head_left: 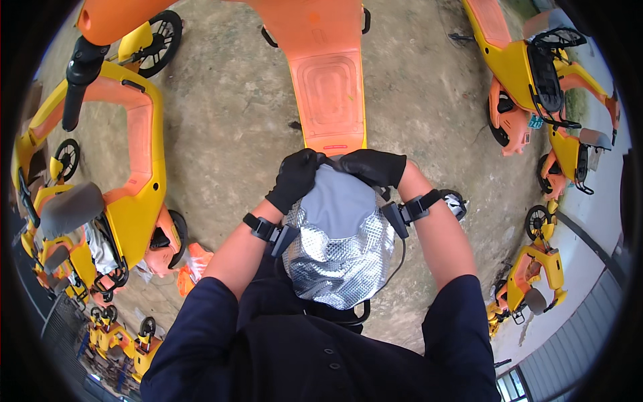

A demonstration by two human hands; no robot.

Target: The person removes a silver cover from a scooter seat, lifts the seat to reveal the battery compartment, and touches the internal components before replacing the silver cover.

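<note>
In front of me is the seat of an orange and yellow scooter (329, 87), with a seat cover (341, 258) of grey fabric and quilted silver foil over it. My left hand (295, 177), in a black glove, is closed on the cover's front edge at its left side. Across from it, my right hand (373, 167), gloved in black too, pinches the same edge with its fingers curled inward. The two hands almost meet at the front of the seat. Most fingertips are hidden. The cover's silver rear part lies loose and wrinkled toward my body.
A scooter with a dark grey seat (72, 206) stands close on the left, with others behind it. More yellow and orange scooters (512, 67) line the right side by a white wall (583, 248). Orange plastic bags (193, 268) lie on the concrete floor (228, 127).
</note>
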